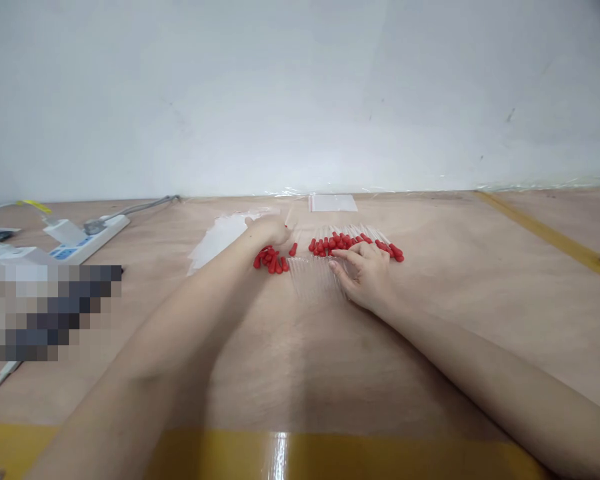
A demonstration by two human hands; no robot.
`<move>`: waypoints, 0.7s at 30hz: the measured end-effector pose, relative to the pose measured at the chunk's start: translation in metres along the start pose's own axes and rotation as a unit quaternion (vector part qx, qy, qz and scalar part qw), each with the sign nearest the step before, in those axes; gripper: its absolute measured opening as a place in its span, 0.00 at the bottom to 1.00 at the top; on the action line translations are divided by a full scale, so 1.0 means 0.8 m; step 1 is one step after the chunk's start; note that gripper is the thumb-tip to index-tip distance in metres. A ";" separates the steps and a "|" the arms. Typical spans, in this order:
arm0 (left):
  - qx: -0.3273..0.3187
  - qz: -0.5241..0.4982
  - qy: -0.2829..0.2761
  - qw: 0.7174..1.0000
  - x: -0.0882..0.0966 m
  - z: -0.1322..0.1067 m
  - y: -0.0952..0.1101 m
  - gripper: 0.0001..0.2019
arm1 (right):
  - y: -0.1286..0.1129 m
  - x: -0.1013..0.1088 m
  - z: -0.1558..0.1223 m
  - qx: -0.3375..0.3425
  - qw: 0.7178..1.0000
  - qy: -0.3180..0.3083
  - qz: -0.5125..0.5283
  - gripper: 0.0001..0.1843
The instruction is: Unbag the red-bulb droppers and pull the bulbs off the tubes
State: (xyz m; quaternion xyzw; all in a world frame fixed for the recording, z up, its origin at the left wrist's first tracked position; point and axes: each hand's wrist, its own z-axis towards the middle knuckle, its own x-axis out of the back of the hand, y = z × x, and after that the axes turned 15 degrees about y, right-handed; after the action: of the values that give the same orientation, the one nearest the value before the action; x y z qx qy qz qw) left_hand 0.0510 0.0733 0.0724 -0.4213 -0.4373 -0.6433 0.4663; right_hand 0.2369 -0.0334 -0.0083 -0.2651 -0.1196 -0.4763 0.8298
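Note:
Over a stack of white paper sheets or bags my left hand is curled. Its fingers are partly hidden by the wrist; a thin pale tube with a speck of red sticks up at them, seemingly a dropper held there. My right hand rests at a row of red-bulbed droppers, thumb and index finger apart, the index tip near the bulbs. Beneath the thumb lies a row of clear thin tubes. A cluster of red-bulbed droppers sits under my left wrist, with a single dropper beside it.
A small white card or bag lies near the wall. At the left are a power strip with plugs, cables and a blurred-out dark object. Yellow tape crosses the wooden table at the right and along the front.

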 end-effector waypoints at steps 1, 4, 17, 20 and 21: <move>0.005 0.017 0.010 1.000 0.004 -0.008 -0.003 0.05 | 0.003 0.001 0.000 0.010 1.000 0.023 -0.001 0.15; -0.065 0.048 0.093 0.992 0.009 -0.047 -0.015 0.07 | 0.007 0.006 0.002 0.052 0.995 0.084 -0.027 0.21; -0.364 -0.082 0.358 0.856 -0.045 -0.137 -0.036 0.03 | -0.005 -0.004 -0.003 0.237 0.971 -0.019 -0.037 0.16; -0.354 -0.085 0.373 0.853 -0.045 -0.137 -0.037 0.03 | -0.008 -0.006 -0.002 0.239 0.970 -0.033 -0.034 0.15; -0.352 -0.086 0.374 0.853 -0.046 -0.136 -0.038 0.04 | -0.009 -0.006 -0.001 0.240 0.970 -0.037 -0.032 0.14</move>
State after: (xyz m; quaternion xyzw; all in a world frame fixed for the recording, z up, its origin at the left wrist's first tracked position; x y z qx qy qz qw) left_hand 0.0149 -0.0168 0.0040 -0.2452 -0.0084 -0.9010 0.3578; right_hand 0.2283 -0.0334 -0.0090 -0.0723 -0.2697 -0.4501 0.8482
